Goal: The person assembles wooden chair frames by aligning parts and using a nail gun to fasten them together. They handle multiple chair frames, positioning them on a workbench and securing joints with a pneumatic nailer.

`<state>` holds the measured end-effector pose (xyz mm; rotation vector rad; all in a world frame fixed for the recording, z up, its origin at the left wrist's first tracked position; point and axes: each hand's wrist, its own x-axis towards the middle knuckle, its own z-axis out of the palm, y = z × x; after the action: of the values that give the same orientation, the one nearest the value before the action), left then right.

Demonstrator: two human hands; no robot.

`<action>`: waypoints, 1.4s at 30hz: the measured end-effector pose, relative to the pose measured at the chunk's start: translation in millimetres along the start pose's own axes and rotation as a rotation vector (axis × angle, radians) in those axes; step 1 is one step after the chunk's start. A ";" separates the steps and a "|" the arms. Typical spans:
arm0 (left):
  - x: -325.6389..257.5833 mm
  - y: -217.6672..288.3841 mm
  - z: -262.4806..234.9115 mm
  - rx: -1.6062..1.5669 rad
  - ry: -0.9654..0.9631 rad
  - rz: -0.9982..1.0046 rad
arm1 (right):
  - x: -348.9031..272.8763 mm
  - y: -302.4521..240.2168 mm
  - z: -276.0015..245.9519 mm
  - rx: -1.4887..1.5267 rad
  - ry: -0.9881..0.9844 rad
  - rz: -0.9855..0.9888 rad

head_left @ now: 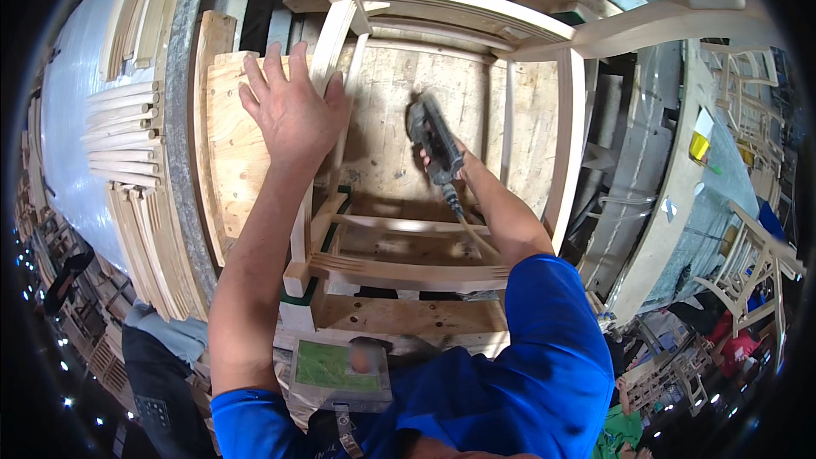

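Note:
A pale wooden chair frame [568,136] lies in front of me on a wooden work board [459,76]. My left hand [293,110] is open, with its fingers spread, at the frame's left rail [333,38]. Its thumb is against that rail, and the other fingers reach out to the left over a plywood piece [234,161]. In my right hand [459,160] is a dark handheld power tool [435,132] with a cord [476,238]. The tool is inside the frame's opening, above the board, and its far end is blurred. What kind of power tool it is I cannot tell.
Stacked wooden strips [127,136] lie on a wrapped surface [72,119] to the left. A metal rail [191,119] runs alongside. On the right, a yellow object [699,146] rests on a greyish table [718,195], with wooden chairs [748,276] beyond. Other people are at lower right.

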<state>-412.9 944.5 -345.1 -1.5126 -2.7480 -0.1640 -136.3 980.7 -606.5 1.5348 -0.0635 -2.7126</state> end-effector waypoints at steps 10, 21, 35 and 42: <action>-0.8 -1.4 4.5 0.026 0.001 0.006 | -11.9 -77.4 -7.1 0.472 0.024 -0.299; -0.8 -4.7 8.8 0.026 0.014 0.022 | 0.2 -81.1 -3.0 0.501 -0.101 -0.363; -2.5 -8.3 9.2 -0.010 0.090 0.055 | -6.2 -86.5 -1.8 -0.415 0.711 -0.294; -5.2 -13.7 18.3 -0.013 0.206 0.100 | -49.0 -60.3 94.9 -2.627 0.491 -0.292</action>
<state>-420.8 934.5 -364.8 -1.5365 -2.5129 -0.3185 -192.5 1045.2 -518.6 0.6534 2.2389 -0.3280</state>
